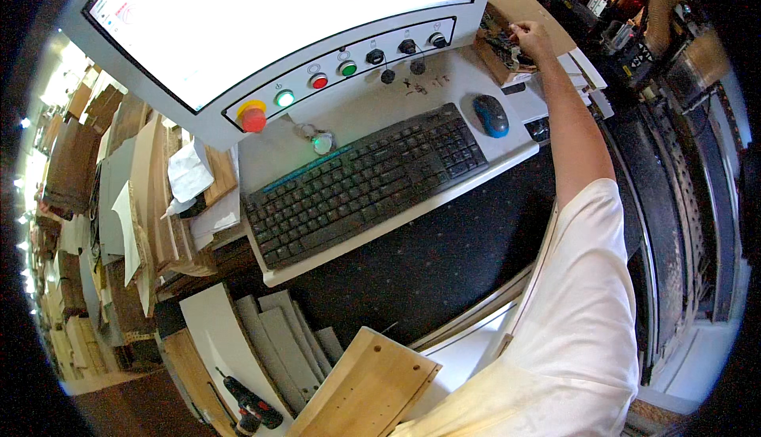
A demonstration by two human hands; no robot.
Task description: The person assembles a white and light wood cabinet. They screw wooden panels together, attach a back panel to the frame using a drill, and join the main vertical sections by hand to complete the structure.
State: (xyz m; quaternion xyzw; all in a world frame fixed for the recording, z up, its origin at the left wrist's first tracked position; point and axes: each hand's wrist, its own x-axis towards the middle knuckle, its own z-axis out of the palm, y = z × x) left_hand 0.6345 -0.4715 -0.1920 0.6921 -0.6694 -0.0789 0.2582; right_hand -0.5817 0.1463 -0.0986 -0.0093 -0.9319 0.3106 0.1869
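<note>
My right arm, in a pale short sleeve, reaches out to the far right of the console. At its end my right hand (534, 42) is over an open cardboard box (496, 66), with thumb and fingers pressed together. Whatever is in the pinch, if anything, is too small to make out. Small dark metal-looking pieces (499, 40) lie in the box beneath the fingers. A light wooden board with drilled holes (369, 381) is low in front of my body. My left hand is out of the picture.
A black keyboard (365, 183) and a blue-black mouse (490, 116) rest on the console shelf. Above them are a red emergency button (252, 116) and a bright screen (293, 24). A cordless drill (252, 405) lies lower left, near leaning panels (289, 350). Dark machinery (650, 159) stands right.
</note>
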